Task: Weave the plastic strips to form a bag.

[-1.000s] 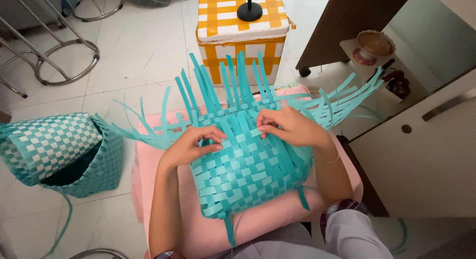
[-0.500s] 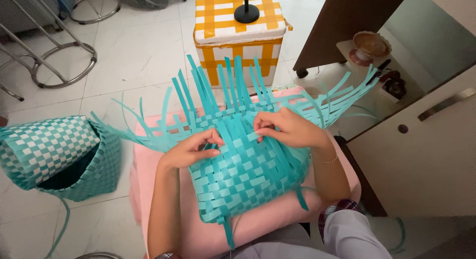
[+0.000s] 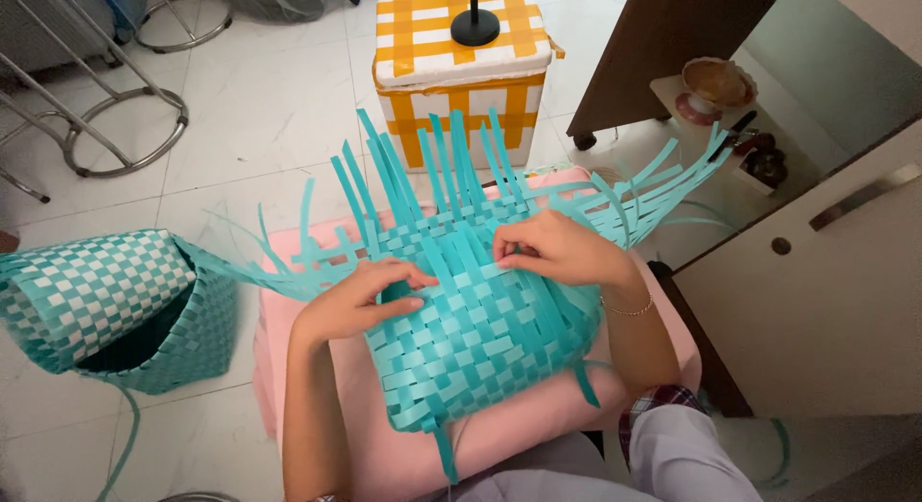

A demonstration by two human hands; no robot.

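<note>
1. Half-woven basket: a panel of teal plastic strips lying on a pink cushion directly in front of the person. The finished weave faces the body; the loose strip ends fan away from it, towards the far edge.
2. Left hand: rests on the left part of the weave, fingers curled, thumb and fingertips pinching a strip at the working edge.
3. Right hand: lies on the right part, slightly farther from the body than the left, fingers bent and closed on a strip near the middle of the panel. A thin bracelet circles the wrist.
4. Key relation: the unwoven edge runs left to right between the two hands, and the free strips run lengthwise away from the person. The two sets of fingertips lie near each other, with a few upright strips between them; the right hand is nearer the central uprights.
5. Finished basket: teal-and-white checkered, tipped on its side on the floor, well to the left.
6. Yellow-and-white box: stands beyond the cushion, with a black stand base on top.
7. White cabinet: at the right.
</note>
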